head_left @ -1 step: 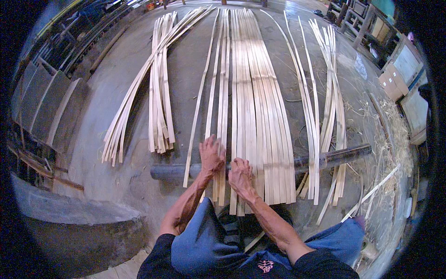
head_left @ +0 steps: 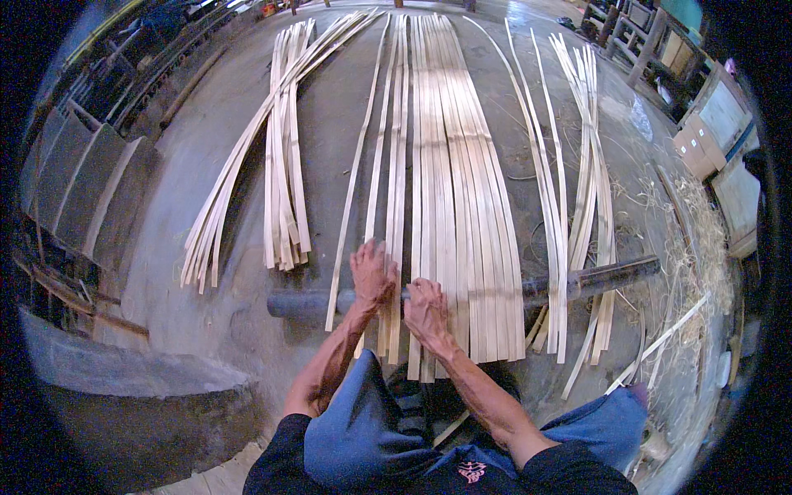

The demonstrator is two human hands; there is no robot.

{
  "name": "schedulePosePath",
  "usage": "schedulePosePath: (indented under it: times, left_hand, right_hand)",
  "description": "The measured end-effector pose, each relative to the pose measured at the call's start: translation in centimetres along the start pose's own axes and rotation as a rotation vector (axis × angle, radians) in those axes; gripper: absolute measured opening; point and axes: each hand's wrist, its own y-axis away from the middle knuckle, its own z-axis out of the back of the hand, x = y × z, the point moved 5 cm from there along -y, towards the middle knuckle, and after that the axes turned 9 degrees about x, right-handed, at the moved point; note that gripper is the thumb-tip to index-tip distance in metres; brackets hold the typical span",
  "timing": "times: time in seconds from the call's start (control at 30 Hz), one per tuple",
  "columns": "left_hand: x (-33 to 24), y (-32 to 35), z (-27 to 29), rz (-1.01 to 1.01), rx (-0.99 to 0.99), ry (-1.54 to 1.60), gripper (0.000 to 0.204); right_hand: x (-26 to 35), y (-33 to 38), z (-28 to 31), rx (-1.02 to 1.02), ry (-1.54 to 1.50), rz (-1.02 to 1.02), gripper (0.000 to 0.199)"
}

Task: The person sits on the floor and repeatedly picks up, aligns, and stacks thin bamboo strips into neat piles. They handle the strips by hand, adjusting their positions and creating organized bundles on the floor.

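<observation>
Long pale bamboo strips (head_left: 450, 206) lie side by side in a flat row in front of me, their near ends resting over a dark round pole (head_left: 590, 282). Several loose strips (head_left: 355, 177) lie just left of the row, with gaps between them. My left hand (head_left: 374, 275) is spread over these loose strips, its fingers apart and slightly blurred. Curled fingers of my right hand (head_left: 426, 308) press round the strips at the row's left edge, and its fingertips are partly hidden.
Crossed strip bundles (head_left: 285, 165) lie at left, and another bundle (head_left: 587, 165) at right beside separate strips (head_left: 549, 181). Thin shavings (head_left: 701, 231) are heaped at far right near a cardboard box (head_left: 697, 147). A low, rounded block (head_left: 148, 412) stands at near left.
My left hand has shifted slightly to the left over the loose strips. My right hand and the row of strips are almost unchanged.
</observation>
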Motion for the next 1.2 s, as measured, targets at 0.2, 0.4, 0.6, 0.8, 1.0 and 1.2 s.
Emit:
schedulePosePath:
  times: [0.2, 0.4, 0.6, 0.8, 1.0, 1.2]
  left_hand:
    - [1.7, 0.1, -0.4, 0.126, 0.026, -0.180, 0.044]
    - [2.2, -0.2, 0.2, 0.197, 0.122, -0.048, 0.031]
    - [3.3, -0.8, 0.5, 0.186, 0.049, 0.079, 0.019]
    - [4.2, -0.1, 1.7, 0.297, 0.049, -0.077, 0.018]
    - [2.7, 0.5, 1.5, 0.109, -0.047, -0.093, 0.021]
    - [1.4, 1.3, 1.0, 0.028, 0.003, -0.093, 0.022]
  right_hand:
    - [1.8, -0.4, -1.5, 0.121, -0.077, 0.094, 0.018]
    - [2.8, -1.3, -2.5, 0.112, -0.250, 0.135, 0.014]
    - [1.2, -1.0, -2.1, 0.037, -0.091, 0.137, 0.011]
    - [0.0, -0.9, -3.3, 0.124, 0.037, -0.048, 0.016]
    - [0.1, -1.8, -3.5, 0.155, -0.122, -0.126, 0.022]
    - [-1.7, -2.6, -2.3, 0.036, -0.646, -0.416, 0.019]
